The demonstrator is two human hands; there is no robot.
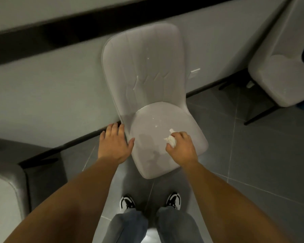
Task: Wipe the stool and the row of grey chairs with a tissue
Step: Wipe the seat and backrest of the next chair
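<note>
A crumpled white tissue (170, 140) is sitting on the seat of a pale grey chair (144, 71), toward the seat's right half, and the right hand (182, 146) is clenching it, fingers curled around the wad with a bit of tissue poking out past the knuckles toward the backrest. The right arm is reaching in from the lower right, the wrist lying over the seat's right front edge. The chair is standing straight ahead of the person, its tall padded backrest leaning against a grey wall (51, 88), and the seat is catching a glossy reflection near its middle. The left hand (115, 143) is spread open and holding nothing, palm down, fingers extended; it is hanging just beside the left edge of the seat, the thumb tip at or very near the rim, though whether it is touching cannot be told. The left arm is stretching in from the lower left. Below, two legs in blue jeans (147, 227) and black-and-white shoes (127, 202) are standing on the dark grey tiled floor (253, 155) in front of the chair. Another grey chair (277, 72) is standing off to the right, well apart, and part of a grey upholstered seat (5, 186) is showing at the lower left.
</note>
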